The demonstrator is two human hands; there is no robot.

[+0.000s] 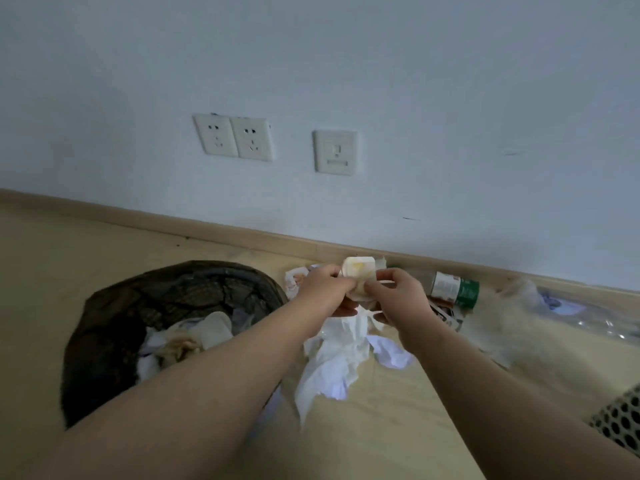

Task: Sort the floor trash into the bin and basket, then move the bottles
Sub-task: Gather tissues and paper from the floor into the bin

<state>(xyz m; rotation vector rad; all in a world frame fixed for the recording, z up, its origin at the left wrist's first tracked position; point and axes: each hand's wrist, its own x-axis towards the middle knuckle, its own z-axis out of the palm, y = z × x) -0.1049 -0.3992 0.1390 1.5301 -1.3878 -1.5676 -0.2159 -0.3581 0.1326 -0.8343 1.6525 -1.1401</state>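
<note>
- Trash piece (358,276): small, white, yellow-stained, soft-looking. It is held up off the floor (398,431), near the skirting, just right of the bin (100,327).
- Both hands grasp it. The left hand (323,289) pinches its left edge and the right hand (398,299) pinches its right edge, fingers curled. A thin pale stick or strip shows at the right fingers; I cannot tell what it is.
- Step in hand, as judged: this soiled piece goes to the bin, which is lined with a black bag and holds crumpled tissues (194,336).
- To do it well: keep the stained face turned inward, pass it to the left hand, carry it over the rim and let go low so nothing spills.
- White tissue (336,362) lies on the floor directly under the hands; it would suit the same destination.
- Bottle (453,289) lies on its side by the wall, to the right. Leave it until the sorting is done.
- Perforated white basket (620,422) sits at lower right, only its corner in view. Clear plastic (575,311) lies near it.
- Writing: the bottle's label is white and green, its print too blurred to read. A dark pack (446,315) below it is also illegible. Wall sockets (233,136) carry no readable marks.
</note>
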